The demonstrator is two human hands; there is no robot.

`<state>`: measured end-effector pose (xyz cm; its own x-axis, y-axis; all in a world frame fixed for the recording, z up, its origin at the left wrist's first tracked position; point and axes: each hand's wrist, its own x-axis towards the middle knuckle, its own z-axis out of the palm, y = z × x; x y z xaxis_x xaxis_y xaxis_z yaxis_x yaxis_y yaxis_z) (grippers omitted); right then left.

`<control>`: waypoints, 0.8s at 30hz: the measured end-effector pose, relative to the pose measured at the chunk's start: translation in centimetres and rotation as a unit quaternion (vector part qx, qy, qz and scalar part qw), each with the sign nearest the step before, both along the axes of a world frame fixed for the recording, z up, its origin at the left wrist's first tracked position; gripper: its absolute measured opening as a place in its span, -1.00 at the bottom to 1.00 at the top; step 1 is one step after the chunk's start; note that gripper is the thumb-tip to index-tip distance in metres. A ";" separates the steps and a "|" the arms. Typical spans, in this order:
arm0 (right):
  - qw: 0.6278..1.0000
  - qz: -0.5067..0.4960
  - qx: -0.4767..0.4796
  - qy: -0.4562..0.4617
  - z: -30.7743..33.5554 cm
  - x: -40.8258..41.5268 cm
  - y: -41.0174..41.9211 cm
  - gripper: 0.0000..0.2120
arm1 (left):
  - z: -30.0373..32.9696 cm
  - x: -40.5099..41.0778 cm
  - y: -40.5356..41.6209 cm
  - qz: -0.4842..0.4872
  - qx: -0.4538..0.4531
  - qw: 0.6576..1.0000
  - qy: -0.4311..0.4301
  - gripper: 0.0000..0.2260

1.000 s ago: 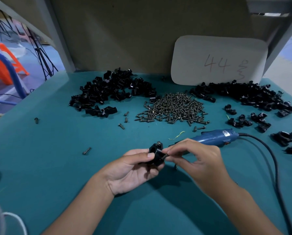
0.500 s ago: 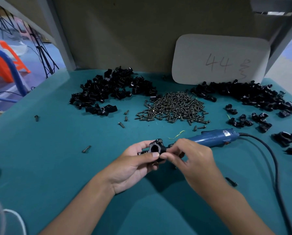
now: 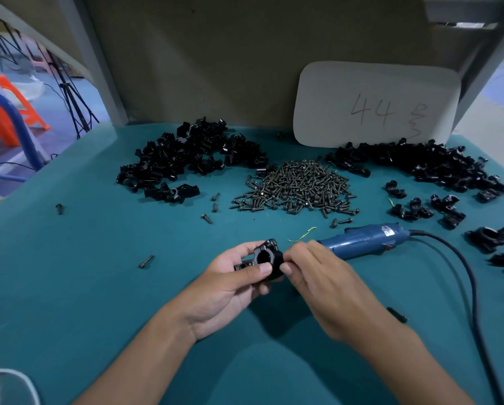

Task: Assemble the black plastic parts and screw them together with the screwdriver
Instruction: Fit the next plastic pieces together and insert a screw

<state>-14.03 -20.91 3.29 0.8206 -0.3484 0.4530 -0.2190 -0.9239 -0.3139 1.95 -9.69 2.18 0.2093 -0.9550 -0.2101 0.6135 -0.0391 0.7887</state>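
1. Above the teal table [image 3: 69, 287], near its middle, both hands hold one black plastic assembly [image 3: 267, 260]; a second ago it sat edge-on between the fingertips, and now its round bore faces the camera.
2. Since that earlier frame a loose dark screw [image 3: 397, 314] has come into view on the table just right of the right forearm.
3. The left hand [image 3: 230, 287] grips the assembly from below, its thumb pressed on the near face; the right hand [image 3: 318, 276] pinches the assembly's right edge between thumb and forefinger.
4. A pale card [image 3: 376, 106] leaning on the back wall bears "44" in pencil and a scribble beside it that cannot be read.
5. The blue corded screwdriver [image 3: 364, 239] lies on the table just behind the right hand; its small white label is too blurred to read.
6. The assembly is glossy black, made of two clamped halves round a circular hole, with a flat tab sticking out to the left.
7. Behind lie a heap of dark screws [image 3: 297, 188] and two piles of black parts, left [image 3: 186, 159] and right [image 3: 420, 165].
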 end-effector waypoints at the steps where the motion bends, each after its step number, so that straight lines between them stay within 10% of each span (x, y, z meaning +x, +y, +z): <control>1: 0.999 -0.012 -0.033 -0.001 0.1 0.0 0.1 -0.66 | -0.1 -0.1 0.0 -0.003 0.003 1.000 -0.007 -0.51; 24: 0.993 -0.073 -0.023 0.090 1.5 -0.6 0.8 -0.77 | -0.8 0.0 -0.3 -0.005 -0.023 1.000 -0.008 -0.50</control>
